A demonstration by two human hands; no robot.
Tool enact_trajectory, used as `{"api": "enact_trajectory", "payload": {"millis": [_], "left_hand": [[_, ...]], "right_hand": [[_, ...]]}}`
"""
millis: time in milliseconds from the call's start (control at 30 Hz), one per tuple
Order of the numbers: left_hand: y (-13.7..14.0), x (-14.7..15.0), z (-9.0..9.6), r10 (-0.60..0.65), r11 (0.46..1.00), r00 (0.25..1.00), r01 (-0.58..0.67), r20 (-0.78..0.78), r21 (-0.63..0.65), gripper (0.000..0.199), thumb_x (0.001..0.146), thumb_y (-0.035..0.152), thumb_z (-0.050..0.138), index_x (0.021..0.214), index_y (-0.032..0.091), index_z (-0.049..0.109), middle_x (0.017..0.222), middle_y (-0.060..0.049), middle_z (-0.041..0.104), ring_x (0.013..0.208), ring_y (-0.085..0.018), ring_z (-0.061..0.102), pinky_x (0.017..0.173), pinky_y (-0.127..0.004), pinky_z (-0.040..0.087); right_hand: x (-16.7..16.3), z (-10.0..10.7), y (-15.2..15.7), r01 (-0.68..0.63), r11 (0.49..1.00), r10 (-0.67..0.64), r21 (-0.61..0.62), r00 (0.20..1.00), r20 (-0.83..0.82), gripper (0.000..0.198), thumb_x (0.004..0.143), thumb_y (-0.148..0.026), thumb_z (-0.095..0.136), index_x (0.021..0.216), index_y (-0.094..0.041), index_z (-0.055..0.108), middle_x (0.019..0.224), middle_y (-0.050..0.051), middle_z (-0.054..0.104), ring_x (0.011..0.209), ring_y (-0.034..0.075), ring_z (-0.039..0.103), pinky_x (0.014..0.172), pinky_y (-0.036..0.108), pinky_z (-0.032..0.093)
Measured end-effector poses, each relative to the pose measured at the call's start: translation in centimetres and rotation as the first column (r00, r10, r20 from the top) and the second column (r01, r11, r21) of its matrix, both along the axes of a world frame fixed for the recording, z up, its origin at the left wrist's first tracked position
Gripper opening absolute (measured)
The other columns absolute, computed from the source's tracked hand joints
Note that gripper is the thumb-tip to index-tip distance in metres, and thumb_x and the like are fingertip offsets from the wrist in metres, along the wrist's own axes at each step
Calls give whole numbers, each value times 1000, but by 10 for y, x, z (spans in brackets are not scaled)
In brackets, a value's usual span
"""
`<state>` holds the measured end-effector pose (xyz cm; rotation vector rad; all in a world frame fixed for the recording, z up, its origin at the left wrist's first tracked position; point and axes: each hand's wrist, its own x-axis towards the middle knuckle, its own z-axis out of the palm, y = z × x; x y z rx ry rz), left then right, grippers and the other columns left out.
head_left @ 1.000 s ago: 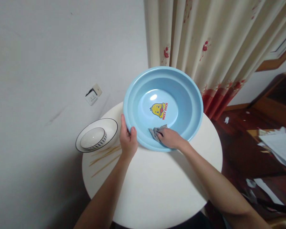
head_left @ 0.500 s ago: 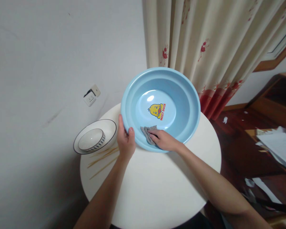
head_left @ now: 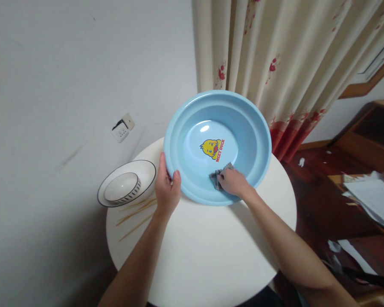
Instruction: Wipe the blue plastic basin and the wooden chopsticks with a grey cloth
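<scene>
A light-blue plastic basin with a yellow duck print on its bottom is tilted toward me over the round white table. My left hand grips its left rim, thumb on the near side and the other fingers partly hidden behind. Pinched in my right hand is a grey cloth, pressed against the inner wall of the basin on the near side, just below the red lettering.
Left of the basin, a white bowl rests in a dark-rimmed oval plate. Several chopsticks lie beside them. A wall with a socket borders the left; a curtain hangs behind. Papers lie at right.
My right hand has slid the cloth rightward along the basin's near inner wall. The basin has shifted slightly right, still held by my left hand.
</scene>
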<state>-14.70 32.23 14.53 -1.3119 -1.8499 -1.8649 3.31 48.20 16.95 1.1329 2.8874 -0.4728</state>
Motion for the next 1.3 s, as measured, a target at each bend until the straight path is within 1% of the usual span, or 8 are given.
{"api": "enact_trajectory", "payload": {"millis": [167, 333, 433, 567, 767, 967, 1133, 1300], "left_hand": [[-1, 2, 2, 0, 1000, 1000, 0, -17, -1, 75, 101, 44, 58, 166, 19, 31, 171, -14, 34, 159, -29, 32, 129, -42, 32], [-2, 1, 3, 30, 999, 999, -30, -28, -16, 74, 101, 43, 59, 165, 20, 32, 170, -14, 35, 157, -30, 36, 128, -41, 34], [-2, 2, 3, 28, 1000, 999, -28, -28, -9, 74, 101, 43, 58, 166, 20, 31, 171, -14, 34, 158, -30, 34, 128, -41, 34], [-2, 5, 5, 26, 1000, 999, -27, -20, -3, 75, 101, 45, 58, 166, 19, 31, 171, -14, 35, 158, -29, 33, 128, -40, 34], [-3, 5, 4, 27, 999, 1000, -27, -7, -24, 76, 100, 50, 58, 165, 19, 32, 170, -14, 35, 158, -31, 34, 127, -42, 36], [-4, 5, 4, 26, 999, 999, -28, -38, -34, 74, 101, 47, 58, 165, 21, 33, 170, -13, 37, 156, -29, 37, 127, -39, 36], [-3, 5, 4, 15, 1000, 1000, -15, -16, -21, 74, 101, 46, 57, 165, 20, 31, 171, -13, 35, 159, -29, 32, 129, -41, 33], [-1, 10, 7, 37, 999, 999, -37, 21, -2, 76, 100, 48, 59, 165, 22, 31, 171, -12, 35, 158, -29, 34, 129, -41, 33]], "right_hand": [[-7, -1, -13, -263, 949, 226, -171, 951, -211, 40, 109, -36, 40, 104, -19, 76, 106, 11, 79, 97, 23, 72, 83, 30, 48], [-11, -5, -24, -481, 845, 292, -235, 782, -550, 41, 111, -37, 39, 133, -21, 69, 135, 9, 73, 119, 22, 67, 100, 32, 48], [-7, -3, -22, -472, 852, 320, -224, 810, -492, 38, 109, -38, 42, 128, -23, 72, 125, 8, 77, 109, 22, 70, 95, 32, 49], [0, 3, -13, -307, 938, 273, -160, 941, -200, 39, 107, -37, 43, 101, -21, 79, 101, 9, 80, 91, 23, 72, 80, 32, 49], [-1, 2, -5, -37, 999, 36, 28, 999, 34, 39, 106, -34, 43, 100, -16, 78, 108, 17, 79, 104, 29, 73, 94, 37, 48], [-8, -1, -16, -230, 968, 216, -101, 968, -129, 37, 108, -36, 44, 104, -21, 77, 105, 11, 79, 97, 25, 72, 84, 32, 48], [-12, -4, -26, -503, 842, 331, -197, 769, -547, 38, 109, -37, 45, 132, -22, 71, 121, 6, 78, 103, 21, 70, 91, 30, 49], [-9, -2, -28, -474, 862, 316, -183, 782, -537, 40, 108, -39, 44, 134, -23, 70, 125, 7, 77, 108, 22, 71, 93, 32, 50]]}}
